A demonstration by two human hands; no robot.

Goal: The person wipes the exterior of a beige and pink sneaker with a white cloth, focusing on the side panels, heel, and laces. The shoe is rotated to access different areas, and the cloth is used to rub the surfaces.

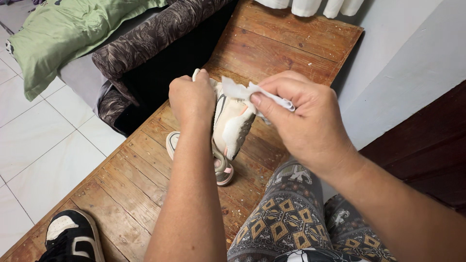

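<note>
My left hand (191,98) grips a white and grey sneaker (234,124) with pink trim, holding it upright above the wooden platform (272,43). My right hand (303,116) pinches a crumpled white wipe (252,92) and presses it against the upper side of that sneaker. A second sneaker of the same kind (221,167) lies on the boards just under the held one, mostly hidden by my left forearm.
A black and white shoe (72,235) sits at the platform's near left corner. A dark patterned mattress (145,39) with a green pillow (63,34) lies to the left on the white tiled floor. My patterned trouser legs (286,213) are at the bottom.
</note>
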